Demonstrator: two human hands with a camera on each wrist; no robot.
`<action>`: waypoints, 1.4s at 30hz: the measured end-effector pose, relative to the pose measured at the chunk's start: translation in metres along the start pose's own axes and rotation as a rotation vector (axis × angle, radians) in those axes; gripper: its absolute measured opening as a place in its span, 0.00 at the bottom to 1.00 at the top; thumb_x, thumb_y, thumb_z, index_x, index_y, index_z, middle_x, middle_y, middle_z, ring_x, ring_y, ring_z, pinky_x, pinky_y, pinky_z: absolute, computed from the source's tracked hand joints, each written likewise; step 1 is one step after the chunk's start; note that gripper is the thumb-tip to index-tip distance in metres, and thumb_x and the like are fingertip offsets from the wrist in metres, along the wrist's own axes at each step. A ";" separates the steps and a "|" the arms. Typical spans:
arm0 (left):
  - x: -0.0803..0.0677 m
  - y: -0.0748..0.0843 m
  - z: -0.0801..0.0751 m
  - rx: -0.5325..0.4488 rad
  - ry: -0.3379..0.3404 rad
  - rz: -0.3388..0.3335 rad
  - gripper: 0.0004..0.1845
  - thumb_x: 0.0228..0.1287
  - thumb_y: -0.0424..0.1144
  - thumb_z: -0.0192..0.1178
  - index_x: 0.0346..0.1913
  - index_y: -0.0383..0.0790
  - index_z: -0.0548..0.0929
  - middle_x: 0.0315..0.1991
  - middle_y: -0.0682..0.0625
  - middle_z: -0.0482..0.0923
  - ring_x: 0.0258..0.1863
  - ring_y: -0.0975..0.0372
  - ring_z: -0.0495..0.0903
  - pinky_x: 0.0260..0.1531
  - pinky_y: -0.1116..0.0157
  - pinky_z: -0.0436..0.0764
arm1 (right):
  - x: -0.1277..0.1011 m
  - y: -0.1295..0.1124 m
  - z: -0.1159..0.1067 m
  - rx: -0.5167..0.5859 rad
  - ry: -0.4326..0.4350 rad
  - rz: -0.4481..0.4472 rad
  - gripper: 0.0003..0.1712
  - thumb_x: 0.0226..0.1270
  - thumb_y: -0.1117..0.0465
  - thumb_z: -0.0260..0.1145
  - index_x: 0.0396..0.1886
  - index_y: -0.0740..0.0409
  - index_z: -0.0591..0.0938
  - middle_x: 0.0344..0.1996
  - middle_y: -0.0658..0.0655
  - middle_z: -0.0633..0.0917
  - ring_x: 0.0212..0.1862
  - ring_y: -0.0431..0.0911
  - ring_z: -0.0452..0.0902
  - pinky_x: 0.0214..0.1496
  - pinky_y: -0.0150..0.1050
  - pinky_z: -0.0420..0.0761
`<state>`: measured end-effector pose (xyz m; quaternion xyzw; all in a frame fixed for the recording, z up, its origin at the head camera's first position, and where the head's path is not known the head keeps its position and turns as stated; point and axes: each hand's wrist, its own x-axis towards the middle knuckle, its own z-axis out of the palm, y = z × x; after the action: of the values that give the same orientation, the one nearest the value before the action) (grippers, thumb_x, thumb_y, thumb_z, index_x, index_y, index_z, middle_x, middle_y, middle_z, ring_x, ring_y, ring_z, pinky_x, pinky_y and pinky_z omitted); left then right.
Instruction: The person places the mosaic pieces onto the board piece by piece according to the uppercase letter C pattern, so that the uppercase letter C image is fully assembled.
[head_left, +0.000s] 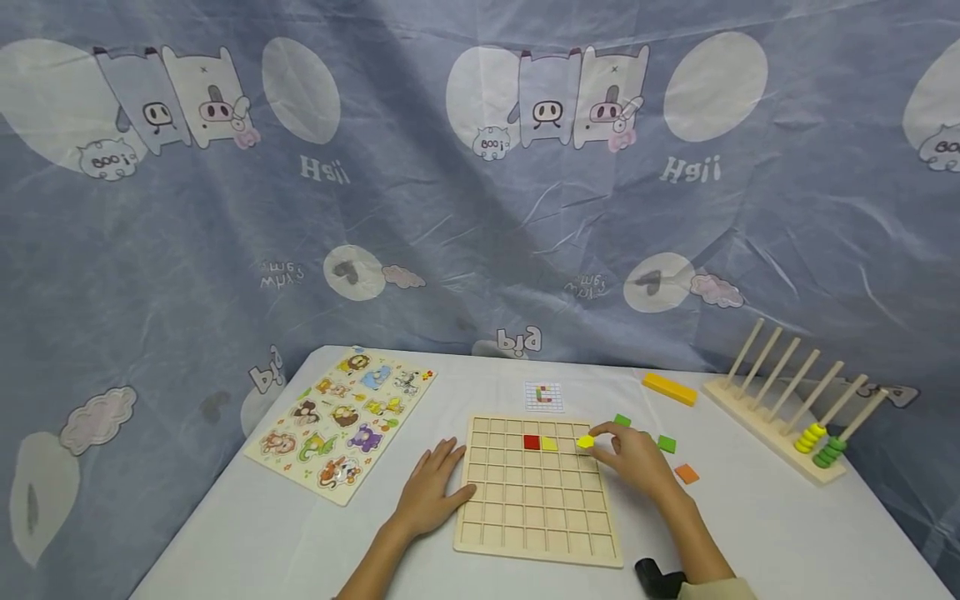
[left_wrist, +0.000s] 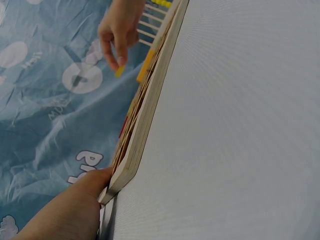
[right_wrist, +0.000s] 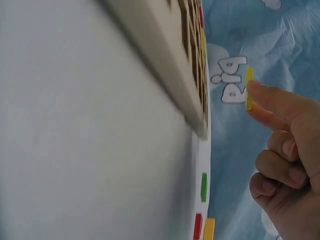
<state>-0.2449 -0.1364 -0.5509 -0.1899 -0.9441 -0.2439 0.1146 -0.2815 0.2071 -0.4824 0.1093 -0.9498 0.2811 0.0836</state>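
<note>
Yellow tile [head_left: 585, 441]: a small, thin, flat square piece, bright yellow, which I see pinched between thumb and forefinger of my right hand [head_left: 637, 461] just above the upper right part of the wooden grid board [head_left: 537, 533]; in the right wrist view the yellow tile [right_wrist: 249, 89] shows edge-on at my fingertip, apart from the board edge, with the other fingers curled toward the palm. Board: pale wood, square, divided into rows of shallow square cells, with a red tile [head_left: 531, 442] and a second yellow tile [head_left: 549, 444] seated side by side in the second row. My left hand [head_left: 429, 492] lies flat on the table against the board's left edge, fingers straight and slightly spread, thumb touching the rim; the left wrist view confirms contact at the board's corner. Loose pieces to the right of the board: two green tiles [head_left: 622, 420] [head_left: 666, 444] and an orange tile [head_left: 686, 474]. Beyond the board lies a small pattern card [head_left: 543, 397]; farther right, a yellow bar [head_left: 669, 389] and a wooden peg rack [head_left: 780, 440] carrying yellow and green rings. At left rests an animal puzzle board [head_left: 341, 423]. Surface: a white table [head_left: 787, 533]. Backdrop: a blue-grey cartoon-printed cloth [head_left: 480, 208] hung behind and around the table.
</note>
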 end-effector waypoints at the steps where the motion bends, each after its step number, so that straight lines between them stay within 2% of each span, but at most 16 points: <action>1: 0.000 0.000 0.000 -0.001 0.001 0.002 0.37 0.62 0.62 0.50 0.67 0.41 0.65 0.68 0.45 0.58 0.69 0.55 0.52 0.68 0.56 0.48 | 0.001 -0.004 0.001 0.007 0.001 -0.007 0.19 0.51 0.50 0.72 0.42 0.52 0.83 0.11 0.47 0.61 0.16 0.39 0.50 0.15 0.31 0.51; 9: 0.001 0.001 -0.002 -0.004 0.020 0.020 0.36 0.62 0.60 0.51 0.66 0.39 0.66 0.67 0.43 0.59 0.68 0.52 0.54 0.67 0.52 0.50 | 0.010 -0.037 0.010 0.018 0.004 -0.097 0.18 0.53 0.51 0.71 0.43 0.51 0.82 0.10 0.46 0.61 0.14 0.38 0.49 0.14 0.30 0.50; 21: 0.000 0.001 -0.002 -0.008 0.009 0.008 0.36 0.62 0.61 0.51 0.66 0.40 0.66 0.68 0.44 0.58 0.68 0.53 0.53 0.67 0.53 0.49 | 0.027 -0.072 0.034 0.050 -0.018 -0.140 0.16 0.54 0.52 0.71 0.42 0.52 0.83 0.07 0.45 0.59 0.12 0.37 0.47 0.13 0.30 0.49; 35: 0.002 0.000 -0.002 0.003 0.024 0.015 0.36 0.61 0.61 0.51 0.66 0.41 0.66 0.68 0.44 0.59 0.68 0.53 0.53 0.67 0.53 0.50 | 0.036 -0.081 0.062 -0.007 -0.026 -0.175 0.16 0.54 0.52 0.71 0.41 0.52 0.83 0.07 0.44 0.63 0.13 0.37 0.53 0.12 0.29 0.52; 42: 0.000 0.000 -0.002 0.019 0.019 0.014 0.37 0.61 0.62 0.51 0.66 0.41 0.66 0.68 0.44 0.59 0.68 0.53 0.54 0.67 0.53 0.51 | 0.036 -0.077 0.068 -0.047 -0.059 -0.136 0.16 0.53 0.52 0.71 0.40 0.53 0.83 0.11 0.44 0.72 0.16 0.38 0.62 0.14 0.31 0.62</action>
<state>-0.2447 -0.1370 -0.5493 -0.1930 -0.9439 -0.2359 0.1273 -0.3032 0.1005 -0.4908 0.1798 -0.9485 0.2490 0.0772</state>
